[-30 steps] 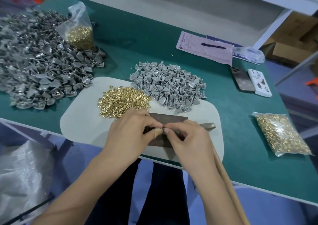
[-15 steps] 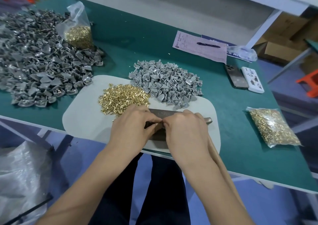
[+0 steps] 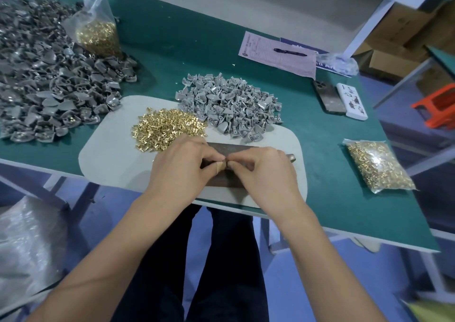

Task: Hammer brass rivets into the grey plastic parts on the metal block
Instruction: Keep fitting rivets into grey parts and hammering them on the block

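Both hands were seen brought together over the metal block [image 3: 222, 181], which lay on a pale grey mat [image 3: 110, 159] at the near edge of the green counter [image 3: 172, 38]. The left hand [image 3: 182, 166] and the right hand [image 3: 263, 171] were held with fingers curled and fingertips meeting above the block's middle; a small tan-coloured piece was pinched between them, though what it was could not be told. Part of the block was hidden under the hands. A dark metal end [image 3: 290, 156] was seen projecting just beyond the right hand.

A loose heap of brass rivets [image 3: 167, 129] was piled on the mat just behind the left hand, and a heap of light grey plastic parts [image 3: 229, 107] lay beside it, partly on the mat. A much larger pile of darker grey parts [image 3: 44, 75] was spread over the far left of the counter, with an open bag of rivets [image 3: 98, 31] standing against it. A sealed bag of rivets [image 3: 376, 166] lay to the right. A sheet of paper [image 3: 275, 58] with a pen [image 3: 290, 52] on it, and two phones [image 3: 342, 100], were placed towards the back.
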